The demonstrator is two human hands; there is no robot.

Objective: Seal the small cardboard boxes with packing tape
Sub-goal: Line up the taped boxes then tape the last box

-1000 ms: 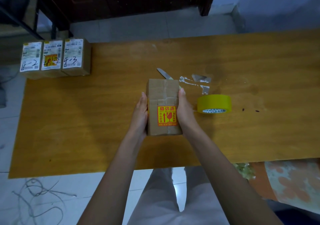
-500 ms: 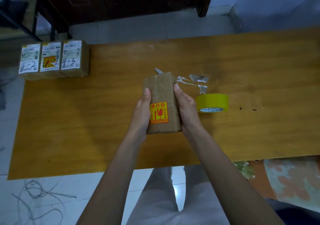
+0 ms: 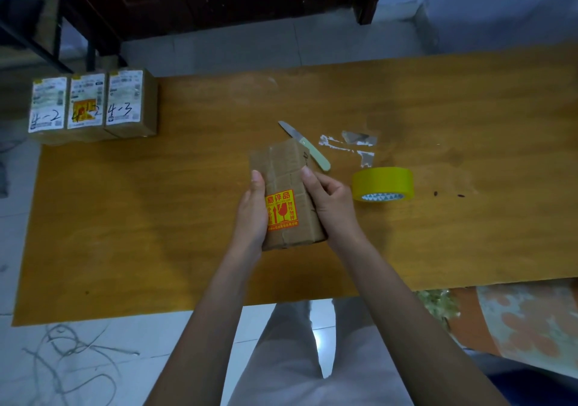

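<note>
The left hand [image 3: 253, 215] and the right hand [image 3: 331, 205] are both clamped on the long sides of a small cardboard box [image 3: 286, 193], thumbs lying on its top face beside the orange fragile sticker [image 3: 281, 210]. Over the last second the box has been swung so its far end now tips left, and it sits slightly nearer the person; that has uncovered a knife [image 3: 308, 146] just beyond its far right corner, where only the blade tip showed before. The box looks lifted or pivoting on the table [image 3: 156, 218], though I cannot tell which. The yellow tape roll [image 3: 383, 183] lies untouched just right of the right hand, with tape scraps [image 3: 359, 144] beyond it. 3 labelled boxes [image 3: 93, 105] stand at the far left corner. My reading: this box is being turned for inspection or for its next seam, not yet taped
</note>
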